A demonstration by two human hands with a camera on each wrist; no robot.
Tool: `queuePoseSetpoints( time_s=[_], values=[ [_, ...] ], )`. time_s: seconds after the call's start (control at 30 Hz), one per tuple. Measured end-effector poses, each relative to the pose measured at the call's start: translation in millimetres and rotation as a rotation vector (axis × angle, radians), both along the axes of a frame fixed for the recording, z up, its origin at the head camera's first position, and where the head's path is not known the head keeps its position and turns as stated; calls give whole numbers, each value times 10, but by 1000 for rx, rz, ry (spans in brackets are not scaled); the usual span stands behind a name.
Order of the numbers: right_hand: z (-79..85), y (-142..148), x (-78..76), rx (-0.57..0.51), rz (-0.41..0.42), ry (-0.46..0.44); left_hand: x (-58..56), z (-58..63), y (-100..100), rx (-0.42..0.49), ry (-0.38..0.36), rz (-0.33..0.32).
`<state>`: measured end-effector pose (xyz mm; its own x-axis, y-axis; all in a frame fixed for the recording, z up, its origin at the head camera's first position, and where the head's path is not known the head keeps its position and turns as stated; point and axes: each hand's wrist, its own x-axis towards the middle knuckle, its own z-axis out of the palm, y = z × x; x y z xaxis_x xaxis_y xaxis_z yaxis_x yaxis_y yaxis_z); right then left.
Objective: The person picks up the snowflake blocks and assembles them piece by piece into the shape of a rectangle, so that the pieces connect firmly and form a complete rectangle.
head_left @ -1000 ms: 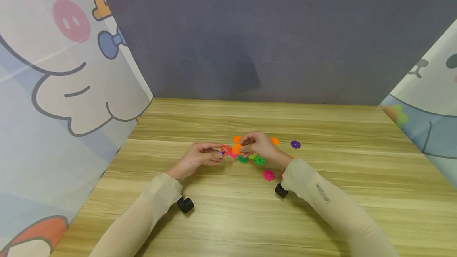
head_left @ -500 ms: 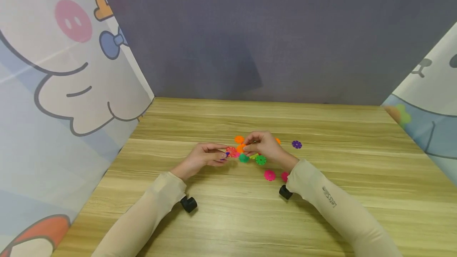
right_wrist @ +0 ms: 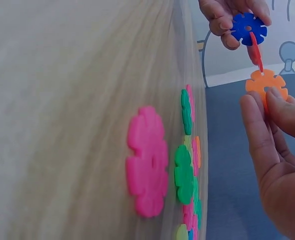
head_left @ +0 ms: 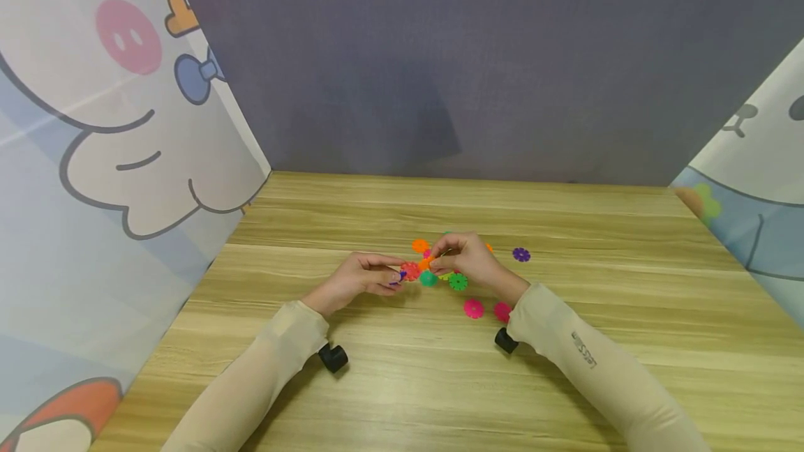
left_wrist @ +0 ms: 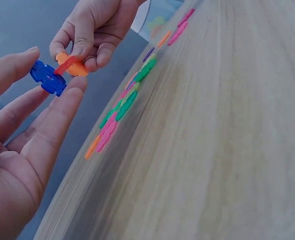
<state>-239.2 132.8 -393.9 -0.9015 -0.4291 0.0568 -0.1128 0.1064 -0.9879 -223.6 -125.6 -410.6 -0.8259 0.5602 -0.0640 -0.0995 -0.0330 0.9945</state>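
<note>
Above the near middle of the wood-grain table [head_left: 402, 389], a blue notched disc [left_wrist: 48, 78], a red notched disc [left_wrist: 65, 64] and an orange notched disc [right_wrist: 266, 84] made a short row off the surface. The red one stood edge-on in the right wrist view, crossing the blue disc's face at one end and meeting the orange disc's rim at the other; could not tell how deeply the notches were seated. Left hand [head_left: 358, 279]: fingertips nearly closed, pinching the blue disc by its edges. Right hand [head_left: 471, 259]: thumb and fingers brought together on the orange disc, gripping its lower part. Below and around them lay loose discs, flat: a second orange disc [head_left: 419, 245] just beyond, a teal-green disc [head_left: 428, 278] nearer the person, a bright green disc [head_left: 458, 282] beside it, others partly hidden by the right hand. A pink disc [head_left: 474, 309] lay nearer still, a purple disc [head_left: 520, 254] apart to the right. Cream sleeves [head_left: 251, 375] covered both forearms, a black wrist device [head_left: 333, 358] under the left cuff. Behind the table, a dark grey panel [head_left: 440, 68]; at left, a cartoon-printed sheet [head_left: 125, 131].
</note>
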Motion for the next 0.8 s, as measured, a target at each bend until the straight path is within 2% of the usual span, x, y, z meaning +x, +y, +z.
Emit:
queuePoseSetpoints(
  time_s=[0.3,0.53,0.8],
  values=[
    [3,-1,57,27,22,18,-14,0,25,-27,-17,-40],
    [-23,31,65,21,2,37,-8,34,58,-51,-14,-86],
    [-16,52,96,24,-31,108,-3,44,125,-52,-17,-81]
  ],
)
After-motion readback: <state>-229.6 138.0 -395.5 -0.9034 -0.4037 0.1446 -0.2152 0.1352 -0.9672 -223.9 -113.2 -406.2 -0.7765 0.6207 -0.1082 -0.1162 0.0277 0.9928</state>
